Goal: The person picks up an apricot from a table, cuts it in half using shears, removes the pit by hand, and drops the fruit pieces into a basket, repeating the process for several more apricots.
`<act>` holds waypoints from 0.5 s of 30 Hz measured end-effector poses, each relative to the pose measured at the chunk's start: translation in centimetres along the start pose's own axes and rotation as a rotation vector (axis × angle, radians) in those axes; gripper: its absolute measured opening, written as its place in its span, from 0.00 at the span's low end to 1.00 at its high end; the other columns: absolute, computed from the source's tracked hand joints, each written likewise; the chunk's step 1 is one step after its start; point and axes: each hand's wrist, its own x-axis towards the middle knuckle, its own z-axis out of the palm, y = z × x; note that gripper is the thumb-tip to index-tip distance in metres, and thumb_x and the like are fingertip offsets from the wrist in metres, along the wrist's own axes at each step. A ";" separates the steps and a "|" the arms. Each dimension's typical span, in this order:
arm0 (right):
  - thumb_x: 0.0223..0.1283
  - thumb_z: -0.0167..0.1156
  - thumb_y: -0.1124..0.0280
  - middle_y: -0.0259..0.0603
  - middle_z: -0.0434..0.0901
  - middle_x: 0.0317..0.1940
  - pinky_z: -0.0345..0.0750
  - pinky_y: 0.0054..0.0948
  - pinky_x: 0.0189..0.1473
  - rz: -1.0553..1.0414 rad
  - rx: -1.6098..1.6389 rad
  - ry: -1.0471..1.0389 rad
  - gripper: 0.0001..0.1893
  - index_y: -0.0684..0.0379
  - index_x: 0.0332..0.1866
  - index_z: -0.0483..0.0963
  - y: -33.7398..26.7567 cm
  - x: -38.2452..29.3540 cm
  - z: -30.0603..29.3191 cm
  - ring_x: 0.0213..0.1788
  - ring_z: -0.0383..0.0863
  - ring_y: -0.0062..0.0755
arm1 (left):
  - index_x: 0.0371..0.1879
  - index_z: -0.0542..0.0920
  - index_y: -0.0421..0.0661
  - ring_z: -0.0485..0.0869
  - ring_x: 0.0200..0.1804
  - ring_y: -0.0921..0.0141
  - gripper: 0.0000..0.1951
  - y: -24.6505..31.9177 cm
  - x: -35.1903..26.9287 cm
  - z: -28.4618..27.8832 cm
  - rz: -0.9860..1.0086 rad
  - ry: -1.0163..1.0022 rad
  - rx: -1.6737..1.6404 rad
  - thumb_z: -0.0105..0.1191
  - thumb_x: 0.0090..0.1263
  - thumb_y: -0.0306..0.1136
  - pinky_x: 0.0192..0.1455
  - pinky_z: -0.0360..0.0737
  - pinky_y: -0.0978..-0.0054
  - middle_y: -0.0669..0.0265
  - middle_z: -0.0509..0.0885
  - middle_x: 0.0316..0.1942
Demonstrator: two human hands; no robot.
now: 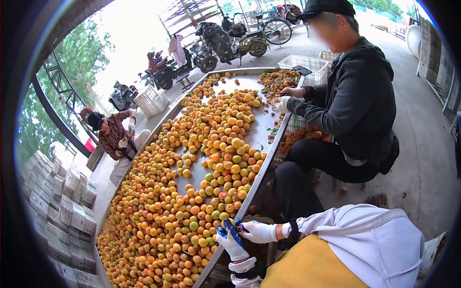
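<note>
Both of my hands wear white gloves with blue-coated palms and meet over the near metal rim of a sorting table point(248, 201). My left hand point(231, 240) grips a yellow-orange apricot point(227, 222), partly covered by the fingers. In my right hand point(258, 231) is a small tool with a red part point(240, 228), held against the fruit; its blade or tip is hidden. A thick layer of loose apricots point(173, 216), mostly orange with some greenish ones, covers the table beside my hands. Below the rim, a crate point(268, 220) stands in shadow near my right wrist.
A co-worker in a dark jacket point(345, 97) sits along the same side, near a pile of split apricots point(279, 81). Another person point(115, 136) works across the table. Stacked crates point(61, 216) stand left; scooters point(219, 43) are parked behind. A phone point(301, 70) rests on the far corner.
</note>
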 end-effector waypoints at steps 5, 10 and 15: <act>0.76 0.53 0.54 0.37 0.83 0.32 0.77 0.28 0.37 0.276 0.468 -0.214 0.20 0.63 0.53 0.77 -0.2 0.1 -1.1 0.34 0.80 0.26 | 0.33 0.79 0.37 0.81 0.26 0.74 0.20 -0.4 0.9 -0.7 -0.024 0.003 0.138 0.56 0.77 0.45 0.31 0.79 0.77 0.66 0.81 0.25; 0.77 0.52 0.53 0.34 0.82 0.33 0.75 0.23 0.33 0.458 0.682 -0.237 0.19 0.60 0.50 0.78 -0.7 -0.1 -0.8 0.31 0.79 0.22 | 0.35 0.80 0.35 0.84 0.27 0.71 0.20 -0.9 1.1 -1.2 0.005 -0.027 0.057 0.57 0.77 0.45 0.31 0.81 0.75 0.62 0.84 0.26; 0.76 0.55 0.61 0.46 0.83 0.31 0.77 0.31 0.38 -0.070 0.333 0.120 0.16 0.66 0.47 0.77 -1.3 -0.1 -0.2 0.31 0.80 0.31 | 0.38 0.80 0.35 0.82 0.30 0.72 0.20 -0.6 0.5 -0.6 0.035 0.037 -0.048 0.53 0.79 0.45 0.36 0.80 0.76 0.63 0.83 0.30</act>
